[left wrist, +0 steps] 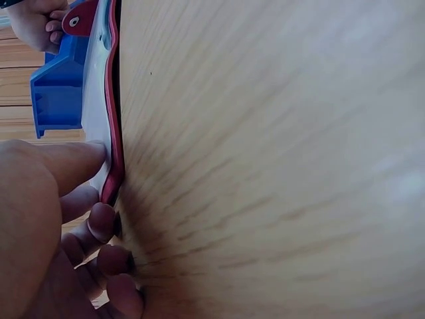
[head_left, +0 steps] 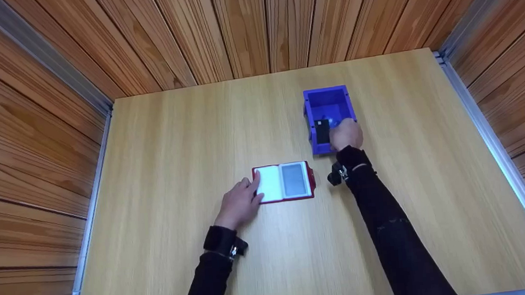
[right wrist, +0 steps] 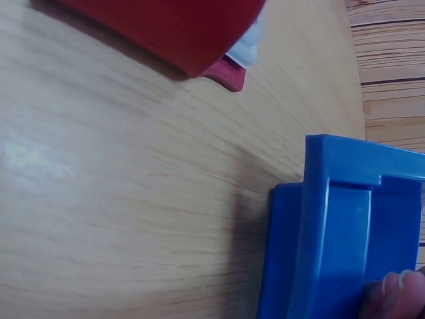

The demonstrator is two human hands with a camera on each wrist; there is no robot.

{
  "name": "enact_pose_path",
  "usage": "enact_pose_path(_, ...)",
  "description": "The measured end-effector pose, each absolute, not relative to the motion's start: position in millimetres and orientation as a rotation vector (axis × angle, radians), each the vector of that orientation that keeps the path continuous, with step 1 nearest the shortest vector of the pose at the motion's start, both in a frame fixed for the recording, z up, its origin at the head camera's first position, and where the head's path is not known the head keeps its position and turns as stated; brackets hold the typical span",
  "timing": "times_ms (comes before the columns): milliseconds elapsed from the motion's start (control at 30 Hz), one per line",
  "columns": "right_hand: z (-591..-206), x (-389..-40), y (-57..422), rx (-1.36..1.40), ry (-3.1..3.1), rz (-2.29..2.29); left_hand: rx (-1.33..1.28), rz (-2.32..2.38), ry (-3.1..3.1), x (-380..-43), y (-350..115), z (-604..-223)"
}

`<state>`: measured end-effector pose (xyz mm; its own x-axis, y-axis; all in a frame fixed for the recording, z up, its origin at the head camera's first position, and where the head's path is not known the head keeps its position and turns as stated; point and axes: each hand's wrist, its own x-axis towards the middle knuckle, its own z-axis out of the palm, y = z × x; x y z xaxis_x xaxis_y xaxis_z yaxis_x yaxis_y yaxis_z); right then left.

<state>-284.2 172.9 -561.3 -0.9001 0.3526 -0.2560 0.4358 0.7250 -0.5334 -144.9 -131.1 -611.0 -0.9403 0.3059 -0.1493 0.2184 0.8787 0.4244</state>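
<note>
A red card holder (head_left: 313, 185) lies opened out on the table, with a white page on its left and a clear greyish sleeve on its right. My left hand (head_left: 240, 204) presses its thumb and index finger on the left page; its other fingertips (left wrist: 116, 259) rest on the table by the red edge. My right hand (head_left: 346, 134) reaches into a blue bin (head_left: 322, 148), fingers bent downward. Beside it inside the bin is a black card (head_left: 322, 131) with a small white mark. Fingertips (right wrist: 392, 296) show just inside the bin wall; I cannot tell whether they hold something.
Something clear and shiny (head_left: 331, 120) lies in the bin just beyond the right hand. The wooden table (head_left: 187, 139) has wood-plank walls (head_left: 243, 27) at the back and both sides, with metal rails (head_left: 502, 156) along the side edges.
</note>
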Motion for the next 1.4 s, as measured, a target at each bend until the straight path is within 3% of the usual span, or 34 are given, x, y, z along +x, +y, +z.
enact_pose_path(667,-554,-273,173,0.470,2.814,-1.247,0.378,0.603,2.827,-145,-130,-610)
enact_pose_path(967,-542,-260,155,0.224,2.846,-1.394,0.406,0.623,2.853,-143,-131,-611)
enact_pose_path(1133,-545,-246,141,-0.056,2.832,-1.479,0.393,0.624,2.836,-142,-131,-611)
enact_pose_path(1400,-563,-219,122,-0.480,2.772,-1.213,0.393,0.608,2.842,-143,-130,-612)
